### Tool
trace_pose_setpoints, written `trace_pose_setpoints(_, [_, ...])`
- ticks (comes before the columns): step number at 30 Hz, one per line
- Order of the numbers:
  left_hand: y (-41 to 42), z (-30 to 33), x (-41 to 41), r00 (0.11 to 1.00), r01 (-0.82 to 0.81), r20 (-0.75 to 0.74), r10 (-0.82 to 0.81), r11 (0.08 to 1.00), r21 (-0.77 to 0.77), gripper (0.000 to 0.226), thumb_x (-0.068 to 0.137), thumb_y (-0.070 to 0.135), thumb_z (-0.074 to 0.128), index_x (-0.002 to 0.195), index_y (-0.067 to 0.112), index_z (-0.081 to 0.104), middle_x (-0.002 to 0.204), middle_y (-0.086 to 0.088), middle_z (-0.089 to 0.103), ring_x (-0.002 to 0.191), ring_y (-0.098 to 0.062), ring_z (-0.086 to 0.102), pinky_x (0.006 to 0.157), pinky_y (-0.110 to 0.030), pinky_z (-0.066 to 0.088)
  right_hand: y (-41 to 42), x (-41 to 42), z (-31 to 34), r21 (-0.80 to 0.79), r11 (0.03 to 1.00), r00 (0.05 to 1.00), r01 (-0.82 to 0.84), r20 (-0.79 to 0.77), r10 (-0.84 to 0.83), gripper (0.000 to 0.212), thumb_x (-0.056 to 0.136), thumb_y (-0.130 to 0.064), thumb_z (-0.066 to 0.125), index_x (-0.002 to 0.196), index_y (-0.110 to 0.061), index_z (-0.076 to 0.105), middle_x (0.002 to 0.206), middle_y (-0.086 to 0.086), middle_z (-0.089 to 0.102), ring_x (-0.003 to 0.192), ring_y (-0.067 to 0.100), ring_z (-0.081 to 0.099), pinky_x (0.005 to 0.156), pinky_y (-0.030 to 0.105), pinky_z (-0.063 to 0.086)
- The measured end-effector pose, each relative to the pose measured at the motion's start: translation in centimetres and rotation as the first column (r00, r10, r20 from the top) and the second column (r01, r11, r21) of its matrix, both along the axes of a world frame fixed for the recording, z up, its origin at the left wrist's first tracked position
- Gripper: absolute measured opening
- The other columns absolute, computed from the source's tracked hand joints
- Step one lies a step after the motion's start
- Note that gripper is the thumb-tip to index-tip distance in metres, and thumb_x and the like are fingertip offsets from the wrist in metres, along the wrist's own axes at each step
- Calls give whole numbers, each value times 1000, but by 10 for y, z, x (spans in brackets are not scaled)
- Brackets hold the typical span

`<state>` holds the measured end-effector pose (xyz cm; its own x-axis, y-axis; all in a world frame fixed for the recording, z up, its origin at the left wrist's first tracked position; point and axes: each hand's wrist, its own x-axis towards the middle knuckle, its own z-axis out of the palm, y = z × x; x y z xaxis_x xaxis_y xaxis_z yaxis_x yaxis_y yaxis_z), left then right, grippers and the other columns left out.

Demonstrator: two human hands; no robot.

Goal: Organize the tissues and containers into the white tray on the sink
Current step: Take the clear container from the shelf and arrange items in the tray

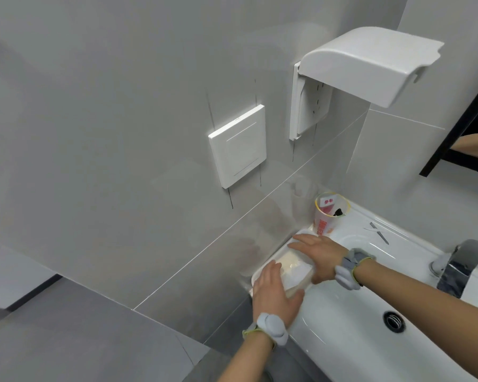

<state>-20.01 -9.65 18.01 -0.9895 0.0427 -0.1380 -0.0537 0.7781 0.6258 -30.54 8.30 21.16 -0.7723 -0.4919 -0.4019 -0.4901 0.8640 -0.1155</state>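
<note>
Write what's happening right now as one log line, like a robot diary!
left hand on tissue pack | right hand on pack | pack in white tray | cup beside tray

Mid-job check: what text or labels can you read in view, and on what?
"参半": red characters on a white label inside the clear cup by the wall.
Red print down the cup's outer side: too blurred to read.
Tissue pack under the hands: no legible text.

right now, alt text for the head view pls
Both hands, left hand and right hand, press a tissue pack into the white tray on the sink corner; a plastic cup stands behind.
</note>
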Motion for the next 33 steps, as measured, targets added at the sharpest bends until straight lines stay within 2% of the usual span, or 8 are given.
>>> trace_pose_setpoints(3, [8, -5, -15, 993, 89, 89, -77, 988, -130, 89, 84, 56, 56, 154, 15, 20, 164, -2, 17, 152, -18, 12, 123, -38, 10, -8, -9, 2, 89, 993, 997, -76, 24, 74, 112, 65, -40, 80, 154, -29, 15, 164, 0, 6, 150, 19, 11, 117, 40, 19])
trace_pose_setpoints(5, [12, -5, -24, 988, 116, 126, -93, 976, -182, 90, 86, 56, 55, 156, 13, 16, 165, -4, 14, 153, -19, 9, 123, -40, 6, -11, -12, 2, 106, 988, 993, -112, 41, 109, 111, 65, -40, 82, 154, -28, 16, 164, 1, 9, 149, 19, 14, 115, 41, 22])
trace_pose_setpoints(12, [29, -6, -44, 993, 96, 95, -75, 966, -240, 97, 83, 60, 53, 156, 9, 14, 163, -6, 21, 152, -21, 14, 121, -49, 11, -14, -26, -3, 97, 975, 980, -200, 41, 197, 111, 58, -47, 82, 151, -33, 23, 160, -3, 22, 145, 16, 25, 109, 43, 28])
trace_pose_setpoints(17, [33, -9, -48, 988, 89, 144, -55, 965, -247, 99, 85, 64, 50, 157, 11, 6, 166, -3, 13, 153, -20, 7, 121, -48, 6, -13, -30, -7, 103, 973, 979, -204, 13, 204, 113, 57, -51, 82, 151, -34, 21, 158, -5, 24, 144, 16, 27, 111, 43, 28])
trace_pose_setpoints(23, [34, -12, -53, 982, 105, 180, -56, 956, -273, 102, 84, 66, 51, 158, 14, 3, 166, 1, 9, 153, -17, 6, 121, -46, 8, -14, -34, -11, 99, 979, 983, -178, 52, 174, 115, 56, -54, 83, 151, -39, 20, 159, -6, 21, 145, 16, 23, 110, 47, 29])
trace_pose_setpoints(27, [27, -13, -49, 980, 135, 179, -85, 948, -288, 104, 81, 75, 39, 158, 16, 3, 166, 2, 10, 152, -16, 7, 121, -43, 10, -6, -32, -4, 72, 978, 980, -198, 36, 196, 110, 58, -57, 78, 150, -41, 20, 160, -10, 20, 145, 12, 23, 112, 44, 24])
trace_pose_setpoints(29, [21, -13, -42, 980, 151, 170, -102, 940, -305, 103, 80, 73, 38, 158, 15, 4, 166, 0, 10, 152, -16, 7, 120, -43, 10, -2, -31, -4, 60, 981, 983, -183, 42, 181, 112, 56, -57, 78, 151, -39, 20, 160, -11, 19, 146, 12, 22, 115, 43, 22])
trace_pose_setpoints(33, [8, -11, -28, 985, 115, 161, -69, 946, -302, 98, 84, 66, 44, 158, 16, 4, 167, 1, 5, 153, -14, 4, 123, -42, 7, 5, -37, -2, 119, 983, 989, -140, 72, 132, 120, 60, -61, 78, 155, -30, 12, 164, -9, 6, 149, 11, 12, 118, 36, 19])
